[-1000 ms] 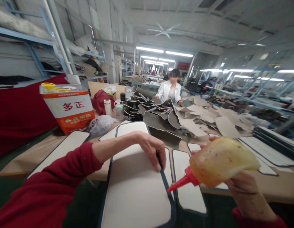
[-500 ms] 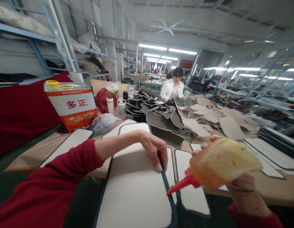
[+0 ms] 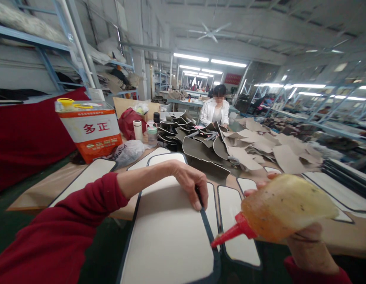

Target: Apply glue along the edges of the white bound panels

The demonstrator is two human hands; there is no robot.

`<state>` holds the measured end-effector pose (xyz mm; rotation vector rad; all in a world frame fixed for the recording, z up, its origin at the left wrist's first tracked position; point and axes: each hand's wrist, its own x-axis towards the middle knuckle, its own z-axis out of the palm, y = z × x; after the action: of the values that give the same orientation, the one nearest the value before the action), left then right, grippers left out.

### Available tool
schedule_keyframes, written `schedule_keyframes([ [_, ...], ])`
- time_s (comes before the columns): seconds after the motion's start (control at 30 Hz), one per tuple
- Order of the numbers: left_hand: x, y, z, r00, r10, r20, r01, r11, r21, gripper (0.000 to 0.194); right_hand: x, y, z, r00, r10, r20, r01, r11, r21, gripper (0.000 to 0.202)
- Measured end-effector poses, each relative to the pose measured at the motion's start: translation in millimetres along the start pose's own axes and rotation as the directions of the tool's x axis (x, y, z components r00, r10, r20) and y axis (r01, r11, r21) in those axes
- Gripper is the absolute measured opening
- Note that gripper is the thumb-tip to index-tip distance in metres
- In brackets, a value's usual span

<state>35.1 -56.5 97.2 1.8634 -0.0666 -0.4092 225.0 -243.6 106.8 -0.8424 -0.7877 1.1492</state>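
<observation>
A large cream panel [image 3: 168,236] with a dark fabric border lies in front of me, its near end reaching the bottom of the view. My left hand [image 3: 191,185] pinches the dark edging strip [image 3: 207,225] along the panel's right side, with the wrist arched over the panel. In my right hand [image 3: 304,236] is a squeeze bottle [image 3: 286,207] of amber liquid, tipped nozzle-down to the left. Its red nozzle [image 3: 230,234] has its tip at the edging strip, nearer me than my left fingers. Part of the right hand is hidden behind the bottle.
Smaller bordered panels [image 3: 238,228] lie to the right on the brown-covered table [image 3: 348,234]. Behind are a heap of dark folded pieces [image 3: 200,148], beige sheets [image 3: 289,157], an orange-and-white tin [image 3: 91,132] and a cup [image 3: 152,134]. A co-worker [image 3: 215,108] is beyond the heap.
The bottle has moved slightly right and toward me, its nozzle tip sliding a little down the edging strip. My left hand stays at nearly the same spot on the strip.
</observation>
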Motion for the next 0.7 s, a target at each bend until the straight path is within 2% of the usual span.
schedule_keyframes([
  [0.07,-1,-1,-0.7,1.0,0.003,-0.009,-0.003,1.0,0.007,0.027,1,2,-6,1.0,0.01,-0.018,-0.011,1.0,-0.019,0.065],
  [0.2,-4,-2,-2.4,1.0,0.002,-0.026,-0.002,1.0,0.018,0.03,10,12,-41,0.995,-0.034,0.092,0.032,0.999,0.032,0.074],
  [0.27,-6,-2,-3.3,0.999,0.0,-0.039,0.001,1.0,0.023,0.033,14,18,-59,0.995,-0.078,0.057,0.074,0.995,0.06,0.082],
  [0.33,-8,-2,-4.2,0.998,-0.005,-0.059,0.007,1.0,0.026,0.036,15,20,-68,0.995,-0.085,-0.053,0.09,0.993,0.081,0.08],
  [0.43,-11,-2,-4.9,0.995,-0.014,-0.101,0.016,1.0,0.026,0.04,10,16,-62,0.988,-0.053,-0.145,0.066,0.994,0.089,0.071],
  [0.57,-14,-3,-4.6,0.991,-0.019,-0.133,0.022,1.0,0.02,0.043,5,6,-43,0.996,-0.047,-0.078,0.047,0.999,0.006,0.062],
  [0.63,-15,-3,-4.6,0.99,-0.028,-0.139,0.029,1.0,0.009,0.044,6,3,-41,1.0,-0.011,-0.029,0.011,1.0,-0.005,0.051],
  [0.7,-17,-2,-5.1,0.988,-0.035,-0.149,0.035,0.999,0.003,0.045,9,4,-44,0.998,-0.014,-0.068,0.016,1.0,0.026,0.052],
])
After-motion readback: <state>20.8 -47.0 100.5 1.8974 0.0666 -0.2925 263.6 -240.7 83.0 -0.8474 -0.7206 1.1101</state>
